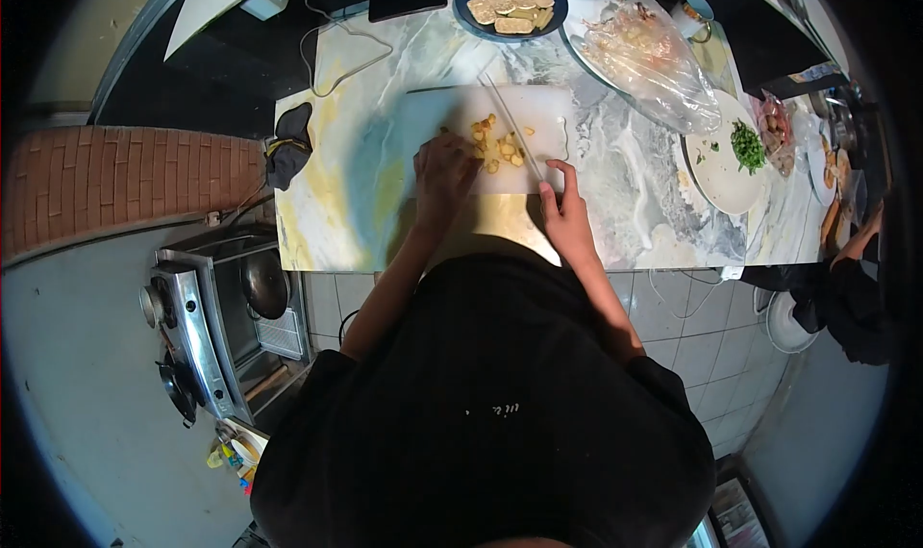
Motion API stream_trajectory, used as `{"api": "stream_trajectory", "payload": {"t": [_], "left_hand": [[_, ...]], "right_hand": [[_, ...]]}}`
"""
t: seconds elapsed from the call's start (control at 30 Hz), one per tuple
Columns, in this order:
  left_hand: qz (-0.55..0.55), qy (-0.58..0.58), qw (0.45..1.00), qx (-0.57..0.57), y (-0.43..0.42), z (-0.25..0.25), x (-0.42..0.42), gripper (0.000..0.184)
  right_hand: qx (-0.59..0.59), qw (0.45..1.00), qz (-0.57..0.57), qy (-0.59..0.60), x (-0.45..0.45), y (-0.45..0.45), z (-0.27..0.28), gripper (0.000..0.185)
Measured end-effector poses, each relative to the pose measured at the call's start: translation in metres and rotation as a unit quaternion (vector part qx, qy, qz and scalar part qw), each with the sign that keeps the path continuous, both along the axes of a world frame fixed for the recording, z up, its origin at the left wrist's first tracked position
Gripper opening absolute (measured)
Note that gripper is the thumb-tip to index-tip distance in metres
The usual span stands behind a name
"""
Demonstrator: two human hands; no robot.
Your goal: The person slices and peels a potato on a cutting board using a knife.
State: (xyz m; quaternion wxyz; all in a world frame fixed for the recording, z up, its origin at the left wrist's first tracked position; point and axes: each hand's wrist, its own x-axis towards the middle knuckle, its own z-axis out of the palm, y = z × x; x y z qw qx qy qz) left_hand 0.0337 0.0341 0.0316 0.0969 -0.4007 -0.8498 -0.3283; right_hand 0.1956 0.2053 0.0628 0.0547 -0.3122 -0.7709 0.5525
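A white cutting board lies on the marble table, with small yellowish pieces scattered over its middle. My right hand is closed round the handle of a knife at the board's right side. The blade points up and to the left, away from me, across the board just right of the pieces. At the left of the pieces, my left hand rests low over the board, fingers bent down beside them. Shadow covers its fingertips, so whether it holds a piece is hidden.
Beyond the board stands a dark pan of browned slices. Right of it are a plate under a plastic bag, a cup and a plate with chopped greens. Another person's arm shows at far right.
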Motion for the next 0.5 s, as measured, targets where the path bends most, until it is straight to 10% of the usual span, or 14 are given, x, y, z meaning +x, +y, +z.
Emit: {"api": "stream_trajectory", "payload": {"t": [0.5], "left_hand": [[-0.015, -0.096, 0.995, 0.020, -0.008, -0.005, -0.001, 0.055]], "right_hand": [[-0.030, 0.997, 0.030, 0.058, 0.001, -0.013, -0.008, 0.039]]}}
